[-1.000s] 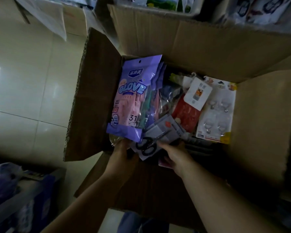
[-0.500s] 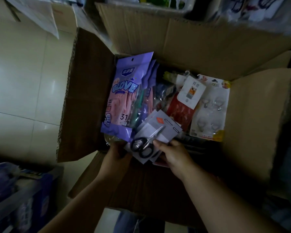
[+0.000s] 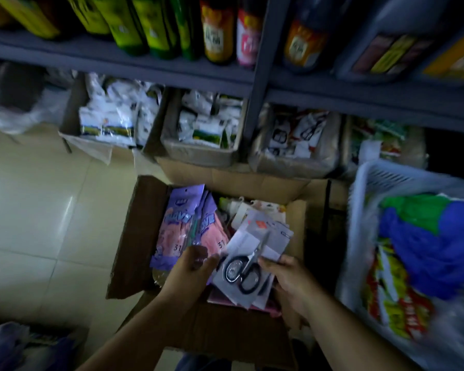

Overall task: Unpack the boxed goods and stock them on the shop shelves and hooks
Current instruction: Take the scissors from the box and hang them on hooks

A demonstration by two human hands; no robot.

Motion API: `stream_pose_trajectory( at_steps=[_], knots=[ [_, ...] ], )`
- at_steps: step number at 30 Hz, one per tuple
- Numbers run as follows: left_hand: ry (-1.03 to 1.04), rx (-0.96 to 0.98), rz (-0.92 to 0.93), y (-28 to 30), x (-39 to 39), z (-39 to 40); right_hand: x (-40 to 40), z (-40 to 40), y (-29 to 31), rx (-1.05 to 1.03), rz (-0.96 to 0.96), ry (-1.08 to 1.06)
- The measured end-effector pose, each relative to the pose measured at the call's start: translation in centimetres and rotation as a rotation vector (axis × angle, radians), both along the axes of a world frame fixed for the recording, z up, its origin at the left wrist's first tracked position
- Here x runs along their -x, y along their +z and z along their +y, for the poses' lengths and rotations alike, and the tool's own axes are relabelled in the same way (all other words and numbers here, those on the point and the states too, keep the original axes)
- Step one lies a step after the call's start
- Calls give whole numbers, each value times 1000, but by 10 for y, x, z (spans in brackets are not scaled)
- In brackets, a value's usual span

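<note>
An open cardboard box (image 3: 134,236) stands on the tiled floor below the shop shelves. Purple packs of pink gloves (image 3: 176,226) stand upright at its left side. My right hand (image 3: 289,282) grips a fanned stack of carded scissors (image 3: 255,258) from its lower right, held above the box. My left hand (image 3: 190,271) holds the stack's left edge, fingers curled by the glove packs. More carded goods (image 3: 252,210) lie deeper in the box, partly hidden.
A grey shelf (image 3: 252,84) carries bottles above. Beneath it sit boxes of white packets (image 3: 201,124) and a carton of carded scissors (image 3: 292,135). A white plastic basket (image 3: 381,178) with coloured cloths stands at right. Bare floor tiles (image 3: 38,223) lie left.
The camera has tilted up, bringing the shelves and basket into view. The scissors stack has risen out of the box, and my left hand has shifted from under the glove packs to it.
</note>
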State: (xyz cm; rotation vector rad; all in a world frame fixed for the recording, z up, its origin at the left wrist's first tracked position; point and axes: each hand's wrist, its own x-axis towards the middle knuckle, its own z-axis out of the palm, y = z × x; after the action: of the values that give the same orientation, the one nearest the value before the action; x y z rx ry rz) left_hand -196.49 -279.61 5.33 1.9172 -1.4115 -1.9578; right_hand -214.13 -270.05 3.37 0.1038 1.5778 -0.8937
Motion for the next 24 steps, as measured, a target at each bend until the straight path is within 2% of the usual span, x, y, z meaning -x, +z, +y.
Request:
stream_pose_trajectory(
  at_steps=[3, 7, 12, 19, 24],
  knots=[
    [-11, -70, 120, 46, 20, 3, 13, 10, 52, 58, -4, -7],
    [-186, -101, 263, 121, 48, 9, 35, 21, 129, 135, 27, -44],
    [-327, -65, 375, 211, 101, 10, 80, 38, 236, 241, 181, -158],
    [-442, 5, 602, 338, 212, 38, 155, 80, 367, 454, 324, -458],
    [-454, 22, 782, 414, 279, 72, 207, 127, 458, 560, 520, -466]
  ],
)
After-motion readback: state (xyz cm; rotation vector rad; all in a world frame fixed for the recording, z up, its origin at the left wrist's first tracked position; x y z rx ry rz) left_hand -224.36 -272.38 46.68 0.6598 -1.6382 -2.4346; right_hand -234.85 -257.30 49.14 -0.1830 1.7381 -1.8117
